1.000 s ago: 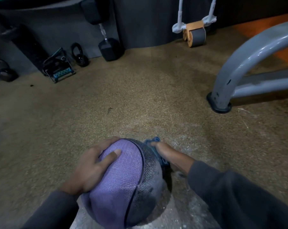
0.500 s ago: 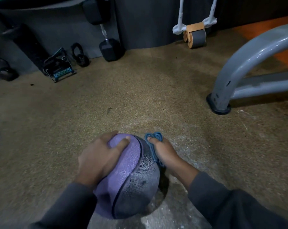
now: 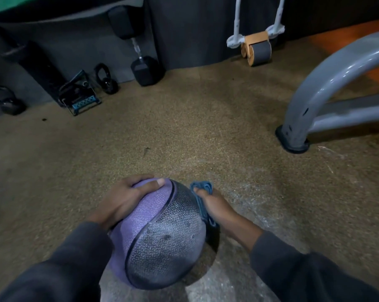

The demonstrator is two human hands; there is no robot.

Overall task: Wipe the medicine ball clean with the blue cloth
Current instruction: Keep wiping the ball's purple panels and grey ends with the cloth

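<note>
Far left, against the dark wall: a kettlebell [image 3: 10, 104], then a small black stand with a blue patterned bar [image 3: 80, 99], another kettlebell [image 3: 107, 80], and a hex dumbbell [image 3: 144, 62] leaning upright on one head. Speckled tan floor [image 3: 184, 127] across the middle. Low centre: left hand [image 3: 121, 201] lies flat on the upper left of the ball [image 3: 160, 236], fingers spread and curved to its surface, thumb along the purple panel; it presses rather than grips. Ball rests on the floor, purple on the left, grey mesh-patterned panel facing the camera (dark smudges visible on the grey). Right hand [image 3: 214, 207] sits against the ball's right side, fingers curled closed around the bunched cloth [image 3: 202, 194], which is pinned between palm and ball. Pale dusty patch on the floor beneath and right of the ball. Upper centre-right: an orange and grey roller [image 3: 257, 49] on white handles. Far right: a grey tube frame [image 3: 314, 83], its foot on the floor.
</note>
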